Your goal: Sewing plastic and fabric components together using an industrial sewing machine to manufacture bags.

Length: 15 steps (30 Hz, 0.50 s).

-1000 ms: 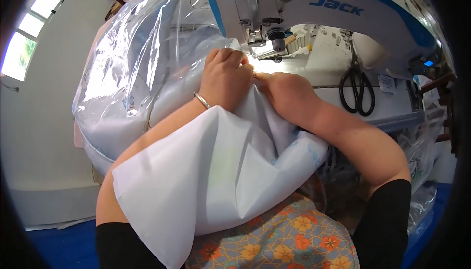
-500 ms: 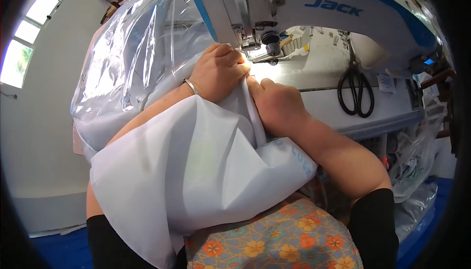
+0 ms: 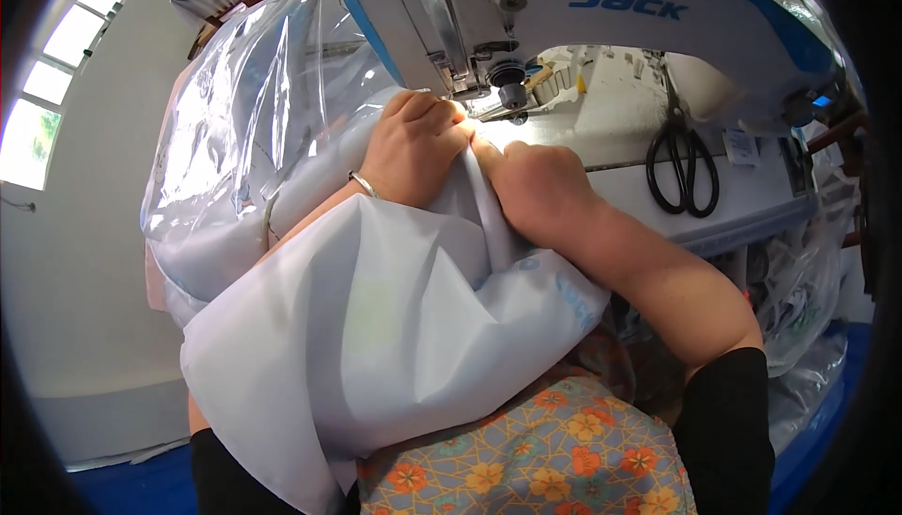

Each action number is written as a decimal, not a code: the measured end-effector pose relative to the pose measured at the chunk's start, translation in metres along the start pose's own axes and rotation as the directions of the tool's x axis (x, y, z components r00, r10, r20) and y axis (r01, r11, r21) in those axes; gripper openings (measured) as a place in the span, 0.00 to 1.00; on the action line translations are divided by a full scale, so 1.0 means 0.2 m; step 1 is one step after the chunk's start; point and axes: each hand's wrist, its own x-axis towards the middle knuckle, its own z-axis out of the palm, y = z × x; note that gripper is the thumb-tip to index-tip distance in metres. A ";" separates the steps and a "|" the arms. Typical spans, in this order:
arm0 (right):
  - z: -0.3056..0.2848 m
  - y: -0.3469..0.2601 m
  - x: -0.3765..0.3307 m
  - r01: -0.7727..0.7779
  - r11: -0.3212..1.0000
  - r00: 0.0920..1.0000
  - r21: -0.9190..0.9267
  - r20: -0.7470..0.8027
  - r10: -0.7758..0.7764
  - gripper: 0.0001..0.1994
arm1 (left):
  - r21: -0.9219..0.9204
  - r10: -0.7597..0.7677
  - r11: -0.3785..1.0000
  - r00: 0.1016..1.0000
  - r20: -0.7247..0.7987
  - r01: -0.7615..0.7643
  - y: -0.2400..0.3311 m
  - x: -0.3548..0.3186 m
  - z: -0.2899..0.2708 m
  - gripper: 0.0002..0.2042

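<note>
A large piece of white fabric (image 3: 395, 318) drapes over my lap and left forearm, its edge gathered up to the needle area of a white and blue sewing machine (image 3: 601, 40). My left hand (image 3: 413, 144), with a bracelet at the wrist, is closed on the fabric just in front of the presser foot. Close beside it, my right hand (image 3: 540, 186) pinches a folded edge of the same fabric, thumb and finger toward the needle. The fingertips nearly meet under the bright machine lamp. The needle itself is hidden behind the left hand's knuckles.
Black-handled scissors (image 3: 681, 167) lie on the machine bed at the right. Clear plastic sheeting (image 3: 254, 111) covers the table at the left. Small tools and scraps lie behind the needle. A clear plastic bag (image 3: 808, 299) hangs at the right, below the table edge.
The view has shifted slightly, so the machine sits a little further left. Both hands keep their hold on the fabric near the needle, with little movement.
</note>
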 end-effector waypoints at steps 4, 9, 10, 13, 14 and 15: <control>0.04 0.02 0.01 -0.002 1.000 1.000 0.012 -0.025 0.002 0.16 | 0.114 -0.139 0.983 0.989 -0.055 0.145 0.06 -0.04 -0.04 0.19; 0.05 -0.04 0.04 -0.072 0.995 0.996 0.065 -0.051 0.076 0.13 | 0.201 -0.298 0.926 0.946 -0.123 0.318 0.02 -0.12 -0.04 0.18; 0.06 -0.04 0.03 -0.072 0.995 0.996 0.066 -0.047 0.075 0.13 | 0.200 -0.302 0.926 0.946 -0.121 0.321 -0.04 -0.15 -0.03 0.18; 0.05 -0.03 0.01 -0.028 0.999 0.997 0.044 -0.077 0.031 0.14 | 0.049 -0.137 0.990 0.990 0.028 0.136 -0.27 -0.23 -0.08 0.18; 0.03 -0.02 -0.01 -0.015 0.998 0.999 0.056 -0.045 0.018 0.14 | 0.054 -0.069 0.996 0.997 0.039 0.067 -0.32 -0.24 -0.10 0.18; 0.01 -0.02 -0.02 0.004 0.997 1.000 0.071 -0.019 -0.003 0.15 | 0.067 -0.002 0.998 0.999 0.051 -0.001 -0.37 -0.25 -0.12 0.18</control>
